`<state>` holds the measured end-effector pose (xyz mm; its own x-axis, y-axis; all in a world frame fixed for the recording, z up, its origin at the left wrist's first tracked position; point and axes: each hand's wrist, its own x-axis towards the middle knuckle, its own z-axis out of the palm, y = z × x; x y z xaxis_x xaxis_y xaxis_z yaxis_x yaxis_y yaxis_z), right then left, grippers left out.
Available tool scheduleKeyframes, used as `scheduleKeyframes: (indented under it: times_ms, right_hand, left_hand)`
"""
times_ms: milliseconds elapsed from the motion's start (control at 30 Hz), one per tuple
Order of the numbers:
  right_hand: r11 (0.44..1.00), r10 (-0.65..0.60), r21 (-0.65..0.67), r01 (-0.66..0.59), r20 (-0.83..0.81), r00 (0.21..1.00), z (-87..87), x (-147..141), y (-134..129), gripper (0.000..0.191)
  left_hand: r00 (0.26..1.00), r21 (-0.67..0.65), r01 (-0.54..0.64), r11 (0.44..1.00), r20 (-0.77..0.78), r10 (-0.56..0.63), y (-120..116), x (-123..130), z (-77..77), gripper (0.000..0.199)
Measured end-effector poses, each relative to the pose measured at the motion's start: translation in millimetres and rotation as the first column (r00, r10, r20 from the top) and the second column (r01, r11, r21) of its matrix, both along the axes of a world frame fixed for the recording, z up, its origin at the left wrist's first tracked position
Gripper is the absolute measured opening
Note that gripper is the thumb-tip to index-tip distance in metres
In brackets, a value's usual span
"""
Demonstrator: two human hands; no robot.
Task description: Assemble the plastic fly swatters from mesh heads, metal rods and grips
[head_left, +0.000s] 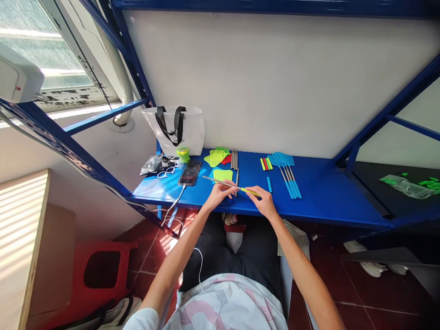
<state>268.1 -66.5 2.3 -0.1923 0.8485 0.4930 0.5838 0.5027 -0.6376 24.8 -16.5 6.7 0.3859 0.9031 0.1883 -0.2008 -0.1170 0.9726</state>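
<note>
Hands (222,195) (263,201) hold 1 yellow-handled rod (243,189); 1 clear bag (407,189) at right contains green pieces (389,181).

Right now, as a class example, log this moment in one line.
left hand: holds metal rod | right hand: grips yellow-green handle at rod's end | right of hands: blue swatters on blue tabletop
</note>
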Motion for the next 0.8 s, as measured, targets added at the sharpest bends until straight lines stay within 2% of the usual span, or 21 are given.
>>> scheduleKeyframes:
  times_ms: [133,300,400,500,600,700,800]
  right_hand:
    - [0.999,0.047,-0.022,-0.046,0.006,0.999,-7.1,1.8,3.2,0.046]
    - [1.000,0.024,0.011,-0.024,-0.019,1.000,-13.9,1.6,8.1,0.042]
    - [0.998,0.041,0.054,-0.041,0.000,0.999,-17.1,1.0,8.6,0.038]
    - [0.995,0.072,0.066,-0.077,0.069,0.995,-19.7,1.7,6.5,0.034]
    - [0.994,0.069,0.080,-0.080,0.130,0.989,-21.2,2.7,4.3,0.032]
    - [0.994,0.046,0.091,-0.060,0.147,0.988,-20.7,1.9,3.0,0.034]
    - [0.995,-0.014,0.097,0.000,0.145,0.989,-17.9,-0.3,2.4,0.038]
  left_hand:
    - [0.997,0.028,0.072,0.997,-0.039,-0.071,-1.6,-0.9,0.4,0.054]
    - [0.987,0.002,0.122,0.993,-0.110,-0.121,-2.6,-0.4,2.6,0.078]
    - [0.965,0.091,0.113,0.989,-0.248,-0.087,-5.5,1.6,5.4,0.073]
    - [0.915,0.189,0.163,0.968,-0.395,-0.077,-10.0,3.2,7.8,0.072]
    - [0.888,0.223,0.204,0.953,-0.453,-0.084,-13.4,4.5,8.4,0.071]
    - [0.895,0.224,0.184,0.957,-0.441,-0.069,-14.1,6.1,7.0,0.071]
    - [0.920,0.203,0.090,0.975,-0.391,-0.004,-12.2,6.5,4.0,0.068]
